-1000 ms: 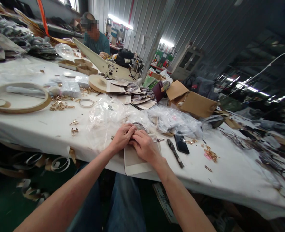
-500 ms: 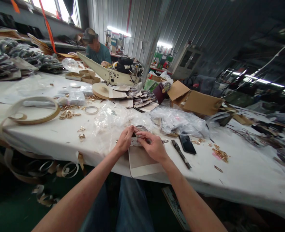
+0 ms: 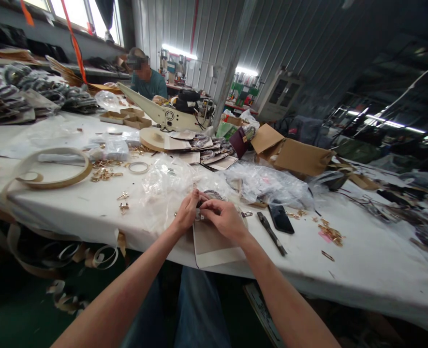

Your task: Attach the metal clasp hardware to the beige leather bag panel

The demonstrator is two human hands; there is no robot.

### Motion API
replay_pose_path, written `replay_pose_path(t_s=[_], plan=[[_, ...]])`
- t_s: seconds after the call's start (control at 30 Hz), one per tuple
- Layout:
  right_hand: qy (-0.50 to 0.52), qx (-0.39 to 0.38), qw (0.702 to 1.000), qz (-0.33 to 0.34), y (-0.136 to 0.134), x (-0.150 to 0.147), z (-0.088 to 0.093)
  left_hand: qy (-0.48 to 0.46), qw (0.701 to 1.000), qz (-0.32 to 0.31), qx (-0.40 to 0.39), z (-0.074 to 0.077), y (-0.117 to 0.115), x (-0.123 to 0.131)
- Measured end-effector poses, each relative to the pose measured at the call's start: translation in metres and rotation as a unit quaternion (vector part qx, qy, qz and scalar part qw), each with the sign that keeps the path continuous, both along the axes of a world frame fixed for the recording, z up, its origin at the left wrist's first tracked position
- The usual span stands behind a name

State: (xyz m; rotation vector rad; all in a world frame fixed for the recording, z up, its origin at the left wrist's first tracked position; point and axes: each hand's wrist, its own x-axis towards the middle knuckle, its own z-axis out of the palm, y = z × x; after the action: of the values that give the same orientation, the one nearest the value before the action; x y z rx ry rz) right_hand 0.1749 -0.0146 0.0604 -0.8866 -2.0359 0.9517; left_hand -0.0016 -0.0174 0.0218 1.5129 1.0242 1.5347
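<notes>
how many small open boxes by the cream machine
3 visible beside the cream machine: a left box, a rear box to its right, and a front box just before the rear one. Others may hide behind the machine.

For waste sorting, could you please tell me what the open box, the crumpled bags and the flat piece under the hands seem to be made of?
Open box: probably cardboard, matte brown, with a stiff folded flap.
Crumpled bags: apparently clear plastic film, glossy and creased.
Flat piece: matte taupe, pale-bordered, perhaps leather or coated fabric; I can't tell.
</notes>
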Motion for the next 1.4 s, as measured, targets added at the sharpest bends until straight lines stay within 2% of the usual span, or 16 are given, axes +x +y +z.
replay_pose_path(t_s=[0.4,0.57,0.7,1.2,1.3,1.4], plan=[[-0.026,0.026,0.999,-0.002,0.003,-0.004,0.001,-0.021,1.0,-0.008,0.0,-0.005,0.003,-0.001],[-0.033,0.041,0.998,0.027,0.003,-0.006,-0.002,-0.03,1.0,0.0,0.005,-0.009,0.006,0.0],[-0.025,0.053,0.998,0.015,0.002,-0.007,-0.006,-0.029,1.0,-0.001,0.007,-0.01,0.007,0.0],[-0.038,0.184,0.982,-0.002,-0.008,-0.006,-0.019,-0.036,0.999,0.006,0.012,-0.008,0.005,0.002],[-0.045,0.228,0.972,-0.025,-0.014,0.002,-0.016,-0.038,0.999,0.009,0.01,-0.007,0.004,0.002],[-0.024,0.258,0.961,-0.096,-0.023,0.017,-0.012,-0.032,0.999,0.012,0.01,-0.007,0.004,0.001]])
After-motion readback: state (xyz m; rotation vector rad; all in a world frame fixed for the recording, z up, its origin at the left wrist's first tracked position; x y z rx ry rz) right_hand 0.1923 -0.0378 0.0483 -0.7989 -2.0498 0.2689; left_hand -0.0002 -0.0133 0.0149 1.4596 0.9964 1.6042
